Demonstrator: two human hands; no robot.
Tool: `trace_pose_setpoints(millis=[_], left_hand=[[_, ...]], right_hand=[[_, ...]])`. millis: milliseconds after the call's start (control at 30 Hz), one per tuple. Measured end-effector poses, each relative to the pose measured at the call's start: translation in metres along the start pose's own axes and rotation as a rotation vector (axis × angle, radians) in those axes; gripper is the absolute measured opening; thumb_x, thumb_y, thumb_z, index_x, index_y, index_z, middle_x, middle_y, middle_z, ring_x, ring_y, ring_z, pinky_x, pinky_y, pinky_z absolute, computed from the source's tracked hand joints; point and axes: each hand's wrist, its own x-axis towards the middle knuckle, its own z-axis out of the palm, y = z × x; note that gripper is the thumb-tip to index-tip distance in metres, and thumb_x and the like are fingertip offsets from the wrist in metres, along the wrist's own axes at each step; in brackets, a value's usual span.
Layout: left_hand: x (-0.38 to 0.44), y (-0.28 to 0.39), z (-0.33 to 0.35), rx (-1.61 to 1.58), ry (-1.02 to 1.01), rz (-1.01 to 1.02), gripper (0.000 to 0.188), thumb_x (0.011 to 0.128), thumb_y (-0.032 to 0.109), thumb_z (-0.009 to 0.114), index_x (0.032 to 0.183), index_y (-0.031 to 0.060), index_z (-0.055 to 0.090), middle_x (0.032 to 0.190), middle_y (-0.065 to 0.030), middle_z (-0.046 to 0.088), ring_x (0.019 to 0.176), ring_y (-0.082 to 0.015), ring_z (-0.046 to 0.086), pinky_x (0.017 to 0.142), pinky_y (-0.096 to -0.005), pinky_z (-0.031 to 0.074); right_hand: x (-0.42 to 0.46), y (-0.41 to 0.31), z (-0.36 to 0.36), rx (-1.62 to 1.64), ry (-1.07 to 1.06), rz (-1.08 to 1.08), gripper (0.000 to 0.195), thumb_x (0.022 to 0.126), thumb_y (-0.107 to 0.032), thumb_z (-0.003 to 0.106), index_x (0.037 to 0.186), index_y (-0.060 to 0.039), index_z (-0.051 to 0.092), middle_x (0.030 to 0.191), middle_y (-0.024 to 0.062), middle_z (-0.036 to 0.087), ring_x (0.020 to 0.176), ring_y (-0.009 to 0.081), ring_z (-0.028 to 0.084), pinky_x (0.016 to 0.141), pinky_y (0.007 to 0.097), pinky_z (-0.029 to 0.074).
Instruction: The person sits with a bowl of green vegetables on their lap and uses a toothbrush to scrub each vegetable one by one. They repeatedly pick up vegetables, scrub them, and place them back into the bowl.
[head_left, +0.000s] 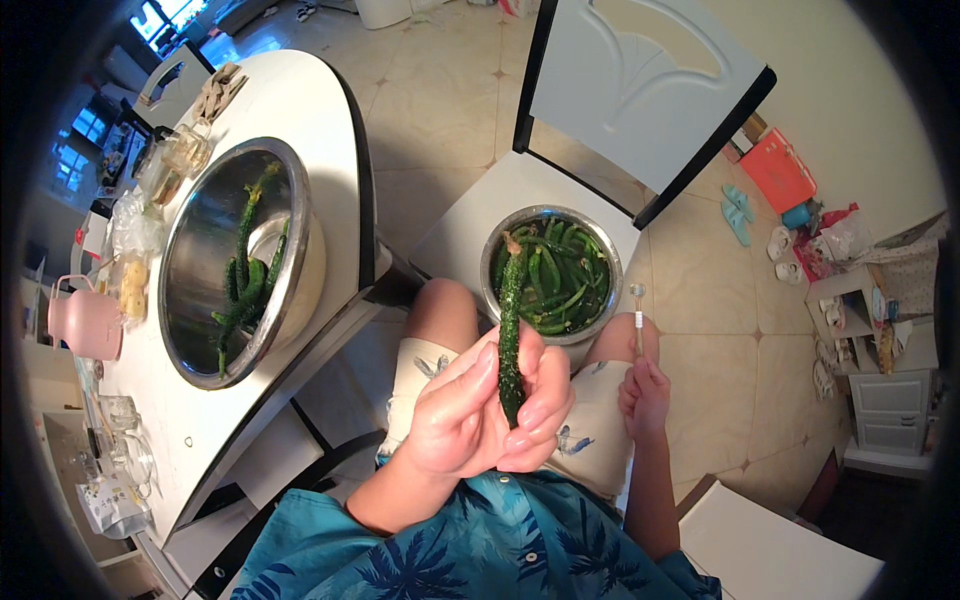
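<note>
My left hand (491, 409) grips a dark green, bumpy cucumber (511, 322) with a dried flower at its upper tip, held upright above my lap. In my right hand (646, 394), over my right thigh, is a thin-handled brush (638, 319) with a small head pointing up; the head's details are too small to tell. Beyond my knees, a round metal basin (615, 300) on a chair seat holds several green cucumbers in water. On the white table at left, a large metal bowl (292, 225) contains several more cucumbers, one with a yellow flower.
The white table (322, 97) also carries a pink jug (84, 319), glass vessels, a plastic bag (137, 221) and a cloth (218, 91). The white chair's back (622, 82) rises behind the basin. Slippers (736, 214) and a red box (778, 171) lie on the floor at right.
</note>
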Motion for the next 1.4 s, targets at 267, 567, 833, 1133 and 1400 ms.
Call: trace_pose_setpoints(millis=[267, 567, 833, 1133, 1400], left_hand=[[0.0019, -0.0021, -0.0019, 0.054, 0.012, 0.03, 0.025, 0.102, 0.025, 0.03, 0.107, 0.0034, 0.042, 0.095, -0.0169, 0.045, 0.062, -0.0141, 0.041, 0.045, -0.0237, 0.034], [0.0009, 0.0003, -0.0027, 0.269, 0.166, -0.01, 0.029, 0.103, 0.028, 0.03, 0.108, 0.002, 0.043, 0.085, -0.0155, 0.049, 0.059, -0.014, 0.041, 0.048, -0.0235, 0.036], [0.0015, -0.0008, -0.0052, 0.245, 0.191, -0.025, 0.036, 0.102, 0.028, 0.029, 0.113, -0.0024, 0.045, 0.077, -0.012, 0.048, 0.056, -0.013, 0.038, 0.052, -0.0239, 0.036], [0.0002, 0.0045, -0.0006, 0.196, 0.149, -0.13, 0.035, 0.093, 0.01, 0.036, 0.124, -0.0057, 0.042, 0.076, -0.012, 0.046, 0.053, -0.011, 0.034, 0.043, -0.0221, 0.032], [0.0013, 0.0047, 0.0007, 0.305, 0.164, -0.127, 0.03, 0.097, 0.012, 0.035, 0.12, -0.0056, 0.045, 0.065, -0.0067, 0.041, 0.04, -0.0071, 0.025, 0.032, -0.0197, 0.024]], right_hand=[[0.0018, 0.0019, -0.0017, -0.014, -0.012, 0.002, 0.035, 0.099, -0.021, 0.045, 0.133, -0.0105, 0.048, 0.056, -0.0067, 0.028, 0.041, 0.0028, 0.023, 0.034, 0.0194, 0.018], [0.0039, 0.0032, -0.0046, -0.014, 0.003, -0.002, 0.034, 0.099, -0.022, 0.045, 0.131, -0.0105, 0.05, 0.055, -0.0065, 0.029, 0.04, 0.003, 0.023, 0.033, 0.0193, 0.018], [0.0015, 0.0015, -0.0035, 0.044, 0.012, 0.005, 0.034, 0.098, -0.016, 0.048, 0.131, -0.0069, 0.051, 0.057, -0.0079, 0.028, 0.043, 0.0019, 0.024, 0.035, 0.0182, 0.02], [0.0028, 0.0048, -0.0066, -0.004, 0.023, 0.005, 0.032, 0.099, -0.02, 0.045, 0.129, -0.0096, 0.051, 0.055, -0.0065, 0.029, 0.041, 0.0027, 0.024, 0.034, 0.0187, 0.018], [0.002, 0.0029, -0.0038, -0.007, 0.017, -0.007, 0.032, 0.099, -0.02, 0.045, 0.129, -0.0089, 0.051, 0.056, -0.0066, 0.029, 0.041, 0.0026, 0.024, 0.034, 0.0187, 0.018]])
